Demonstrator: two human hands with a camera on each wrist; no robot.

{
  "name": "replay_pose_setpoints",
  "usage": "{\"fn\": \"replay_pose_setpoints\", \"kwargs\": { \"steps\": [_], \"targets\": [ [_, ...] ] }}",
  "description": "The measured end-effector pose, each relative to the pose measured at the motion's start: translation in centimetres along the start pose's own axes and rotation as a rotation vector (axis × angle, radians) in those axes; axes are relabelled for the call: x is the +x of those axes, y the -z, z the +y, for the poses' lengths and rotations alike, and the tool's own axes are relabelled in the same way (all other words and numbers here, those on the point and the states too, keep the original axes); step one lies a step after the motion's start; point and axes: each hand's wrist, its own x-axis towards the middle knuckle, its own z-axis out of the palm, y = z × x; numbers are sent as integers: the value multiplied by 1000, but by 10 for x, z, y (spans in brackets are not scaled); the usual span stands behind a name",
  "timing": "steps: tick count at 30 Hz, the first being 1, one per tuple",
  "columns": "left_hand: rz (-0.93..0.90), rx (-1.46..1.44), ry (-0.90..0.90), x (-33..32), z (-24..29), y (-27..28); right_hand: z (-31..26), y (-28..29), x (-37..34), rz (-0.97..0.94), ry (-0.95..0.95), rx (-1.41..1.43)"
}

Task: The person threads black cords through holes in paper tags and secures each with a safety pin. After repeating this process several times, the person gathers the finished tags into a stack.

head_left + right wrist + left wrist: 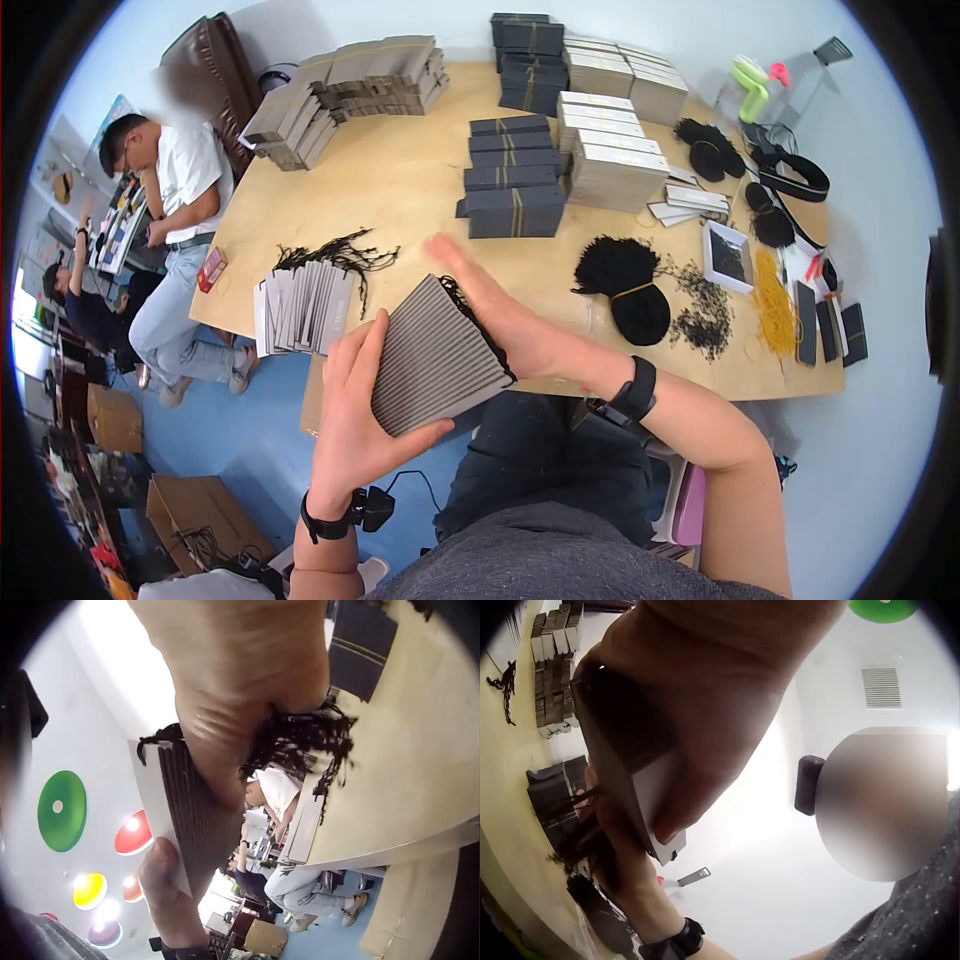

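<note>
My left hand [352, 405] grips a thick stack of grey tags [440, 355], thumb along the near edge and fingers over the far side. Black strings [300, 742] hang from the stack's other end. My right hand [500, 315] lies along that stringed end with its fingers straight and slightly blurred. In the right wrist view its edge touches the stack and the strings. The left wrist view shows the left thumb pressed on the pale side of the stack. Left of the hands, a fanned pile of grey tags [303, 308] lies on the table with its black strings [345, 250] spread behind.
Banded dark stacks [515, 210] and pale stacks [615, 170] stand at the table's back, with grey stacks [385, 75] at back left. Bundled black strings [640, 310], yellow bands [773, 300] and a white box [712, 265] lie right. A person [185, 200] sits beyond the left edge.
</note>
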Motion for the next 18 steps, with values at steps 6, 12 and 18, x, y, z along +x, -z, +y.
{"fn": "replay_pose_setpoints", "kwargs": {
  "steps": [6,12,18],
  "targets": [
    [136,-189,101,-6,1,-15,-38,19,-22,13,-434,-197],
    [40,-319,20,-3,7,-68,-98,24,-36,112,-439,-19],
    [-175,-1062,117,-5,33,-97,-104,39,-88,279,-331,-115]
  ]
}}
